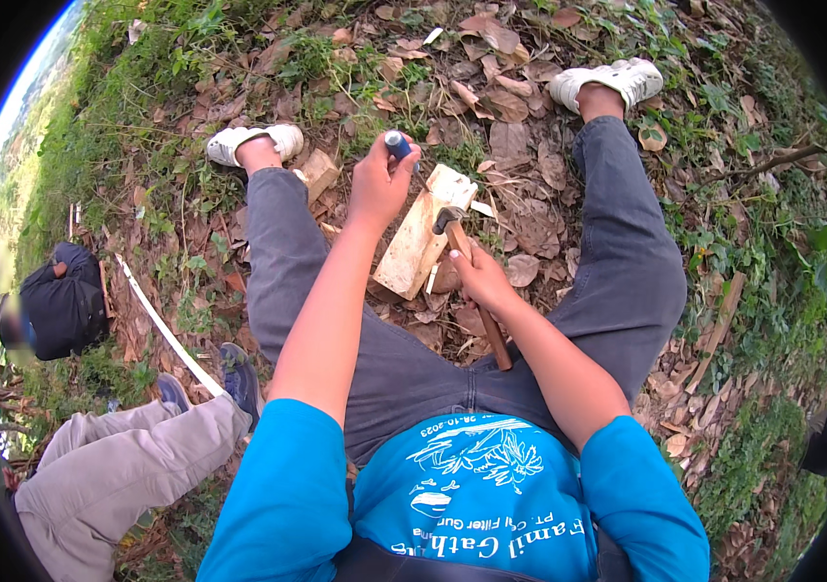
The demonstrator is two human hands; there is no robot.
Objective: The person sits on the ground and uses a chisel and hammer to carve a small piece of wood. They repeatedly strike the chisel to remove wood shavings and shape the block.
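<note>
Wood block [421,233], pale and freshly split, lies on the leaf-strewn ground [520,58] between the seated person's spread legs, its long side running away from the body, so both arms reach it without leaning. The left hand [379,179] is closed around a blue-handled tool [398,145], held upright just above the block's far end; its tip is hidden behind the hand, so whether it touches the wood cannot be told. The right hand [479,276] grips a hammer [471,281] high on its wooden handle, close under the dark metal head, which sits just beside the block's right edge; the handle's free end points back toward the lap. Choking up like this seems to give short, controlled taps rather than full swings. A smaller offcut [320,173] rests near the left foot, beside the white shoe [253,141]. At the far left another person sits in grey-beige trousers [113,466], well apart, with a long pale strip [166,330] lying between them
</note>
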